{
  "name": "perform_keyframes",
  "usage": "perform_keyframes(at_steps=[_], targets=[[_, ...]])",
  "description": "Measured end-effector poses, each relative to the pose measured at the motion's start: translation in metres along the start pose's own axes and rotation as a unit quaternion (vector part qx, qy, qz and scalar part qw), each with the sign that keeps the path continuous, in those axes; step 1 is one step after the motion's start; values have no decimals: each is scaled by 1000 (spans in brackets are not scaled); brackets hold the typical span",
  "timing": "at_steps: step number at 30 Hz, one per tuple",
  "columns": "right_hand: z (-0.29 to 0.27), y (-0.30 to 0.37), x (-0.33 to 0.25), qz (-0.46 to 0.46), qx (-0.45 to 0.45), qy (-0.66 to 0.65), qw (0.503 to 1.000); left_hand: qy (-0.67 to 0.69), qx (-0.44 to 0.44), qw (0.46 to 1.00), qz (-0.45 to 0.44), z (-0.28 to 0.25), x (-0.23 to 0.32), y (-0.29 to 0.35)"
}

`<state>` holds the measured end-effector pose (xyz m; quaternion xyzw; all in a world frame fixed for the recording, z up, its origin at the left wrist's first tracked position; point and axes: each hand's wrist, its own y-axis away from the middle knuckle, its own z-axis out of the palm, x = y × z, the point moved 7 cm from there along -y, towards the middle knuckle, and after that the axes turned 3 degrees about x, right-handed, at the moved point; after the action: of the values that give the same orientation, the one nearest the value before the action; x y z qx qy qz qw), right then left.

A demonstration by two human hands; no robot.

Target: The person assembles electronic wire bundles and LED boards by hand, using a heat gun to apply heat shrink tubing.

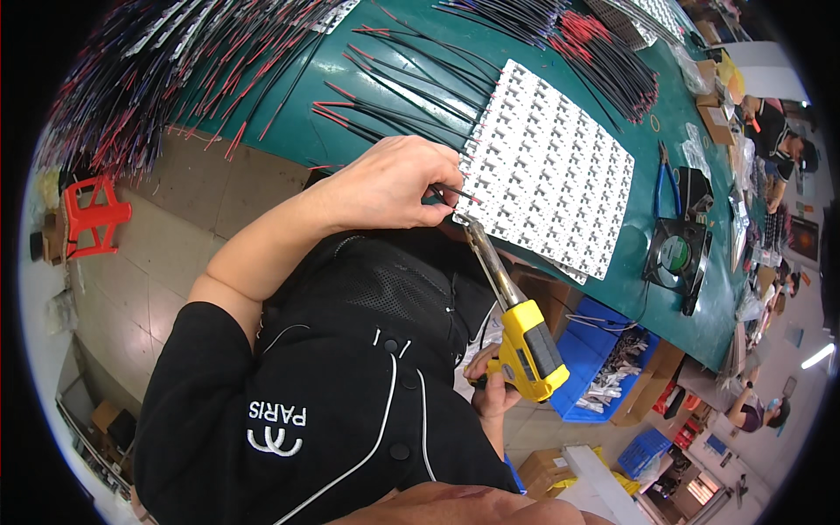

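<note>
My left hand [398, 185] pinches a thin black wire [457, 192] with a red end at the near left corner of a white circuit board panel [547, 166]. Rows of small dark parts cover that panel, and several black wires [411, 87] run off its left edge. In my right hand [495, 385] is a yellow and black soldering gun [532, 350]. Its metal barrel slants up to the panel, with the tip at the same corner, close to the wire end. My fingers partly hide the wire, and whether the tip touches it I cannot tell.
The green table [691, 302] carries wire bundles [604, 66], blue-handled pliers [667, 182] and a black fan [678, 254]. Below its edge stands a blue bin [595, 350] of small metal parts. A red stool [94, 214] is at the left; other people work at the far right.
</note>
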<state>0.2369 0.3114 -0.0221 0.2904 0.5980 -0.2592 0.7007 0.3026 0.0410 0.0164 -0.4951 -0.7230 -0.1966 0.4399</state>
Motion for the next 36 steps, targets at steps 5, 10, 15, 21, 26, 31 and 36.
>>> perform_keyframes(at_steps=[5,10,15,21,26,31,36], targets=[[-1,-5,-6,-10,12,-33,999,-30,-17,999,21,0,3,-2],[-4,-8,-6,-14,8,-59,998,-12,4,999,49,-2,-1,0],[-4,-15,-11,-35,23,-70,997,-9,16,999,49,-7,-8,-4],[-11,-32,-20,-75,24,-96,992,17,201,979,11,-64,-25,-6],[-17,-61,-37,-113,34,-118,986,-114,324,938,52,-150,62,-25],[-3,-112,-69,-131,32,-149,980,-183,245,939,158,-98,54,-113],[13,-161,-80,-113,44,-147,982,-174,200,958,108,-55,-26,-152]])
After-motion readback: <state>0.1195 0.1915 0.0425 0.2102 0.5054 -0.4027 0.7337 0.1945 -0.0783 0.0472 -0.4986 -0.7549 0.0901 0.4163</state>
